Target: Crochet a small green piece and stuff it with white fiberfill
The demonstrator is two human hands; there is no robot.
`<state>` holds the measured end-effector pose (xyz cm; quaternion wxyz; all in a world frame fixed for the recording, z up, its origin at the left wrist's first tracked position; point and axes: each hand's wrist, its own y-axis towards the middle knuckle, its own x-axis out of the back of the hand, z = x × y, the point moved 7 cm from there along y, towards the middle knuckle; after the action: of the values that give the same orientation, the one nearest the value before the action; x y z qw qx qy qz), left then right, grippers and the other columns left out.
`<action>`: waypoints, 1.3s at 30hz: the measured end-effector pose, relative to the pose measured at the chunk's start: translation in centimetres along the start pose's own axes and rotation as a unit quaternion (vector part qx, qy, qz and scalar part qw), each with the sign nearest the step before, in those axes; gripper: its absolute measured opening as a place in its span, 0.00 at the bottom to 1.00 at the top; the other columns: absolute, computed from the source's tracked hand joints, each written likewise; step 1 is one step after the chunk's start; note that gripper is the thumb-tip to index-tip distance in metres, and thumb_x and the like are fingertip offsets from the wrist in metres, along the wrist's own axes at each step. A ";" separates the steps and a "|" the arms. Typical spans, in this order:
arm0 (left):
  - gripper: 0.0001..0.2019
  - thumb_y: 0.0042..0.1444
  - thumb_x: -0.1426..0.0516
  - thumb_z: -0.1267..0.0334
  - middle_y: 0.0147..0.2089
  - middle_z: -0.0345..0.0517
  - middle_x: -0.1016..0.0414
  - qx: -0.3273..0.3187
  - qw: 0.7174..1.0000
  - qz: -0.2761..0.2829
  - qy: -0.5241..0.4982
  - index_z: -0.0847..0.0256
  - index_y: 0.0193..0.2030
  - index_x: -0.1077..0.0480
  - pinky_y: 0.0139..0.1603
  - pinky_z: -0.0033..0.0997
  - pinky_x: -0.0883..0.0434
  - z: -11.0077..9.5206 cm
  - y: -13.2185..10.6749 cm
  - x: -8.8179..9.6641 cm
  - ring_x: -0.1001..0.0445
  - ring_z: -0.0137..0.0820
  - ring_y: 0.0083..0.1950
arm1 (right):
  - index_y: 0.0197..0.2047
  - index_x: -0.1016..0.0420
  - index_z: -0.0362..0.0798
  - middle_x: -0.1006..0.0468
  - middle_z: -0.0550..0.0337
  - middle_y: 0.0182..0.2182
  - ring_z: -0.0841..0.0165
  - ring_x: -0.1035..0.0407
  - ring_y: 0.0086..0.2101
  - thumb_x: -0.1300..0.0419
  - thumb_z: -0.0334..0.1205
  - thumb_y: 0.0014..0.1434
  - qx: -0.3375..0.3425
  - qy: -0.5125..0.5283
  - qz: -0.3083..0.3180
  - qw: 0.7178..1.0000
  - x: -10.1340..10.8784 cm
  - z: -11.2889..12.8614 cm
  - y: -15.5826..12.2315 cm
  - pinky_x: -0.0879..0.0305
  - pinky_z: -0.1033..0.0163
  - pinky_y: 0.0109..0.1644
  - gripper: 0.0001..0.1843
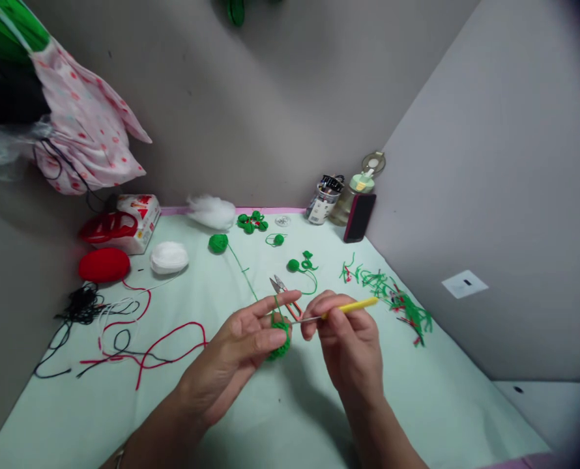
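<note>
Between thumb and fingers, my left hand [244, 345] pinches a small piece of green crochet work [280, 342]. Green yarn loops over its raised index finger and runs back to a green yarn ball [218, 243]. My right hand [346, 339] is closed around the yellow handle of a crochet hook [351, 307]. The hook's metal shaft points left and meets the top edge of the green piece; its tip is hard to make out. Just behind the hands lie scissors [287, 296] with orange handles, partly hidden by my fingers.
At left are a red yarn ball [104, 265], a white yarn ball [169, 258] and tangled black yarn [82, 303]. White stuffing [212, 213] and green crocheted pieces [252, 222] lie at the back. A phone [360, 218] leans at back right, near yarn scraps [392, 296].
</note>
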<state>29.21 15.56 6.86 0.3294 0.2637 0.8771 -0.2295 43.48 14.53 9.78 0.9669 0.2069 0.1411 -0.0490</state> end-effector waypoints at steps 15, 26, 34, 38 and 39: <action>0.18 0.59 0.30 0.57 0.42 0.40 0.21 -0.113 0.982 -0.103 0.112 0.47 0.57 0.18 0.57 0.34 0.32 -0.3 -0.4 0.7 0.24 0.34 0.49 | 0.46 0.14 0.56 0.15 0.56 0.35 0.63 0.22 0.36 0.39 0.38 0.72 0.089 -0.157 0.015 0.983 -1.3 1.0 -0.9 0.24 0.56 0.40 0.10; 0.22 0.53 0.26 0.60 0.38 0.40 0.23 -0.035 0.992 -0.108 -0.046 0.55 0.55 0.17 0.50 0.30 0.34 0.6 0.3 1.0 0.29 0.28 0.41 | 0.47 0.14 0.55 0.18 0.58 0.35 0.67 0.24 0.33 0.40 0.33 0.72 0.095 -0.152 -0.016 0.984 -0.1 1.1 -1.0 0.26 0.60 0.37 0.12; 0.26 0.53 0.26 0.61 0.38 0.38 0.24 -0.096 0.989 -0.113 0.012 0.51 0.59 0.19 0.54 0.35 0.32 0.1 -0.3 0.4 0.25 0.31 0.43 | 0.42 0.13 0.54 0.20 0.59 0.33 0.70 0.27 0.31 0.34 0.43 0.69 -0.019 -0.007 -0.009 1.000 -0.4 -1.0 -0.6 0.32 0.64 0.33 0.07; 0.29 0.52 0.26 0.60 0.39 0.41 0.22 -0.078 0.991 -0.110 0.006 0.53 0.62 0.21 0.56 0.36 0.33 0.4 -0.2 0.4 0.25 0.33 0.46 | 0.44 0.13 0.55 0.18 0.58 0.35 0.67 0.26 0.37 0.35 0.41 0.70 0.038 -0.053 0.001 0.998 -0.6 -0.4 -1.1 0.31 0.62 0.38 0.07; 0.29 0.52 0.26 0.60 0.39 0.41 0.21 -0.068 0.993 -0.099 0.002 0.53 0.62 0.22 0.57 0.37 0.33 0.4 -0.1 0.3 0.25 0.34 0.47 | 0.44 0.12 0.55 0.18 0.58 0.35 0.67 0.26 0.37 0.35 0.40 0.70 0.042 -0.051 -0.002 0.998 -0.6 -0.2 -1.1 0.30 0.62 0.38 0.07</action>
<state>29.09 15.36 6.42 0.3206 0.1534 0.9130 -0.2001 42.73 13.65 9.37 0.9631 0.2447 0.0896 -0.0675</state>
